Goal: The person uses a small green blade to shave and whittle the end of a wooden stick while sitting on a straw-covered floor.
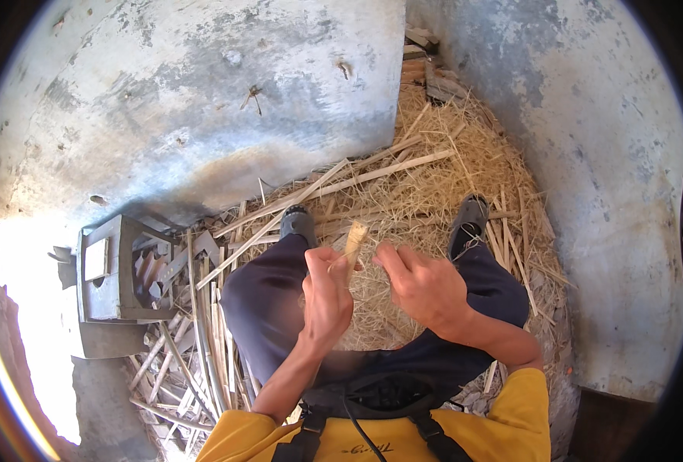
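Note:
My left hand [328,299] is closed around a short, pale piece of split bamboo [356,239], which sticks up past the thumb and tilts slightly right. Only its upper end shows; the rest is hidden in the fist. Close by on the right, my right hand [427,291] has its fingers curled and pressed together in a pinch, a small gap away from the bamboo. Whatever those fingers hold, if anything, is too small to make out. Both hands are held between my knees, above a heap of thin straw-coloured shavings [426,189].
Long bamboo strips [341,179] lie across the shavings, and more are piled along my left leg. At the left stands a small grey wooden box frame [110,269] with an open side. Weathered walls [179,92] rise ahead and at the right. Dark shoes [469,223] rest among the shavings.

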Action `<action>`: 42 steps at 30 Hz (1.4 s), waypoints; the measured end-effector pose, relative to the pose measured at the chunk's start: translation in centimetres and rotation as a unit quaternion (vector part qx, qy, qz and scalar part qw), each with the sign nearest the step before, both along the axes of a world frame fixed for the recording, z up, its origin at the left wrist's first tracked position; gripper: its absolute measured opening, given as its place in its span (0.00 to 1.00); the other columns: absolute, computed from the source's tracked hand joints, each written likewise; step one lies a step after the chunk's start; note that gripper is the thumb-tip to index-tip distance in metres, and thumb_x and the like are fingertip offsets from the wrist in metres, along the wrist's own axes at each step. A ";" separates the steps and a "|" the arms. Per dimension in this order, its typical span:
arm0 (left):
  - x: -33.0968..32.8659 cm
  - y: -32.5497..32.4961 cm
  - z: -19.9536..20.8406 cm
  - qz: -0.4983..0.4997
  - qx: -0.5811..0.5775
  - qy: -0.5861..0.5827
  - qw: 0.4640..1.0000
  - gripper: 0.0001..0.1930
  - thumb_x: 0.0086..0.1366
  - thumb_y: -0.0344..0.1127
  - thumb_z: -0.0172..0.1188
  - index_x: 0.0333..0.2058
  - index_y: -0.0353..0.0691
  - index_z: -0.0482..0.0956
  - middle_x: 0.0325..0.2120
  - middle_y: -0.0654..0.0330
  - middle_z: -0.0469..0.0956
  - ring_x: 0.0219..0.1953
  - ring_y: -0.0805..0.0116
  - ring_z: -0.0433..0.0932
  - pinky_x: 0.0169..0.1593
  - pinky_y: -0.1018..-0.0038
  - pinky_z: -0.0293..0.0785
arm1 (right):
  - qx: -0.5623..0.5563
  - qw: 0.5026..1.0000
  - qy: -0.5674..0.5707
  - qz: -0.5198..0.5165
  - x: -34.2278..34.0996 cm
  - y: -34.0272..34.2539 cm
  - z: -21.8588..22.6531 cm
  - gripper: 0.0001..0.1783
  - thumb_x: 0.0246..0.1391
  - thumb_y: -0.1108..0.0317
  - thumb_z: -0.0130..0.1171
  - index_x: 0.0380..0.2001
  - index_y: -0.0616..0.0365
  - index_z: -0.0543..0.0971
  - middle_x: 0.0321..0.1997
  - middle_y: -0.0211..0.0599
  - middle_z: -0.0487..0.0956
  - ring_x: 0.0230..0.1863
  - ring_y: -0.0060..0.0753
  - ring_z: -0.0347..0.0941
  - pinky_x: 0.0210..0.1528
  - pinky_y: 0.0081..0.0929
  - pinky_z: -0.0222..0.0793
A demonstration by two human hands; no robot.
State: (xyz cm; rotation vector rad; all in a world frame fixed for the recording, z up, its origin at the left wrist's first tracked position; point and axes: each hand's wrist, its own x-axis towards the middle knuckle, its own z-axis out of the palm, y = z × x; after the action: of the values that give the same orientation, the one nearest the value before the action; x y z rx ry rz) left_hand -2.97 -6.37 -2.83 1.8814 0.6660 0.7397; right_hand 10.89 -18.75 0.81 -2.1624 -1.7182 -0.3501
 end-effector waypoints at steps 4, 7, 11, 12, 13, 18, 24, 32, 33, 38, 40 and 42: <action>0.3 -0.1 -0.5 0.010 0.026 -0.002 1.000 0.10 0.85 0.36 0.48 0.50 0.34 0.65 0.27 0.52 0.78 0.24 0.70 0.70 0.29 0.69 0.68 | -0.044 0.996 -0.068 -0.022 -0.6 0.1 0.5 0.15 0.57 0.67 0.64 0.47 0.58 0.78 0.26 0.30 0.79 0.23 0.27 0.83 0.21 0.26 0.76; 0.7 -0.2 -0.4 0.019 0.050 0.000 0.999 0.09 0.84 0.34 0.49 0.49 0.34 0.66 0.25 0.53 0.76 0.24 0.68 0.69 0.29 0.68 0.68 | -0.075 0.993 -0.089 -0.032 -1.1 0.3 1.2 0.17 0.56 0.67 0.64 0.47 0.60 0.78 0.27 0.31 0.80 0.23 0.27 0.83 0.22 0.24 0.77; 0.7 -0.1 -0.6 0.013 0.057 0.002 0.998 0.08 0.84 0.34 0.50 0.49 0.34 0.67 0.25 0.53 0.75 0.23 0.67 0.68 0.29 0.68 0.67 | -0.096 0.991 -0.089 -0.038 -1.3 0.7 1.4 0.17 0.56 0.67 0.64 0.48 0.62 0.78 0.27 0.33 0.81 0.24 0.28 0.84 0.22 0.23 0.77; 0.8 -0.1 -0.6 0.015 0.056 0.004 0.998 0.08 0.84 0.34 0.50 0.49 0.34 0.67 0.25 0.53 0.75 0.23 0.67 0.68 0.29 0.68 0.67 | -0.100 0.991 -0.080 -0.038 -1.3 0.8 1.5 0.17 0.56 0.67 0.64 0.48 0.62 0.78 0.28 0.33 0.81 0.24 0.28 0.85 0.22 0.24 0.77; 0.8 0.0 -0.6 0.016 0.055 0.007 0.998 0.09 0.84 0.35 0.50 0.49 0.34 0.67 0.24 0.53 0.75 0.23 0.67 0.68 0.28 0.68 0.67 | -0.096 0.992 -0.078 -0.035 -1.2 0.8 1.4 0.17 0.56 0.67 0.64 0.47 0.62 0.78 0.28 0.33 0.81 0.24 0.28 0.85 0.22 0.24 0.78; 0.8 0.4 -0.9 0.015 0.050 0.000 0.999 0.11 0.85 0.38 0.48 0.49 0.34 0.68 0.25 0.53 0.77 0.22 0.68 0.68 0.28 0.69 0.67 | -0.062 0.997 -0.042 -0.017 -0.5 1.0 0.0 0.15 0.58 0.67 0.64 0.47 0.61 0.77 0.28 0.34 0.82 0.26 0.31 0.86 0.23 0.27 0.79; 0.6 0.5 -0.2 0.017 0.007 0.026 0.999 0.08 0.83 0.32 0.50 0.50 0.32 0.69 0.30 0.39 0.80 0.26 0.47 0.78 0.32 0.58 0.73 | 0.026 0.993 0.113 0.016 0.5 1.1 -1.9 0.14 0.61 0.72 0.65 0.49 0.55 0.77 0.31 0.37 0.84 0.28 0.41 0.86 0.24 0.36 0.80; 0.6 0.5 -0.4 0.024 -0.018 0.027 0.999 0.08 0.83 0.33 0.49 0.48 0.32 0.68 0.26 0.43 0.76 0.24 0.50 0.74 0.31 0.57 0.70 | 0.137 0.976 0.167 0.023 0.6 1.9 -4.2 0.08 0.65 0.70 0.67 0.45 0.58 0.80 0.35 0.43 0.85 0.28 0.49 0.84 0.24 0.40 0.77; 0.6 0.5 -0.5 0.021 -0.017 0.020 0.999 0.08 0.83 0.32 0.49 0.47 0.32 0.68 0.25 0.43 0.76 0.23 0.49 0.74 0.31 0.57 0.70 | 0.157 0.974 0.163 0.026 0.7 2.1 -4.5 0.08 0.65 0.69 0.66 0.45 0.57 0.79 0.34 0.41 0.85 0.26 0.49 0.83 0.23 0.41 0.75; 0.7 0.6 -0.6 0.023 -0.023 0.021 0.999 0.07 0.82 0.30 0.48 0.46 0.32 0.68 0.25 0.43 0.75 0.24 0.48 0.74 0.32 0.56 0.70 | 0.174 0.964 0.201 0.027 0.5 2.4 -5.2 0.07 0.68 0.69 0.65 0.44 0.58 0.80 0.34 0.43 0.84 0.26 0.52 0.82 0.24 0.43 0.75; 0.7 0.7 -0.9 0.023 -0.033 0.014 0.999 0.06 0.82 0.30 0.47 0.45 0.31 0.68 0.25 0.42 0.76 0.24 0.47 0.74 0.32 0.56 0.70 | 0.185 0.956 0.226 0.030 0.5 2.7 -5.3 0.06 0.69 0.69 0.64 0.44 0.59 0.80 0.33 0.45 0.83 0.27 0.54 0.81 0.25 0.44 0.74; 0.7 0.8 -0.9 0.026 -0.021 0.015 0.999 0.07 0.82 0.30 0.47 0.45 0.31 0.68 0.25 0.41 0.76 0.24 0.45 0.75 0.32 0.56 0.70 | 0.201 0.946 0.253 0.036 0.4 3.0 -5.7 0.06 0.70 0.69 0.63 0.44 0.60 0.80 0.32 0.47 0.82 0.27 0.56 0.81 0.26 0.45 0.74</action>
State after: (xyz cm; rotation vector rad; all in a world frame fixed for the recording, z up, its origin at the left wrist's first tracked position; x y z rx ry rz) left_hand -2.27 -5.62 -3.75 1.8451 0.7472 0.7262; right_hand 11.34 -15.79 -4.87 -1.7000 -1.2967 -0.0950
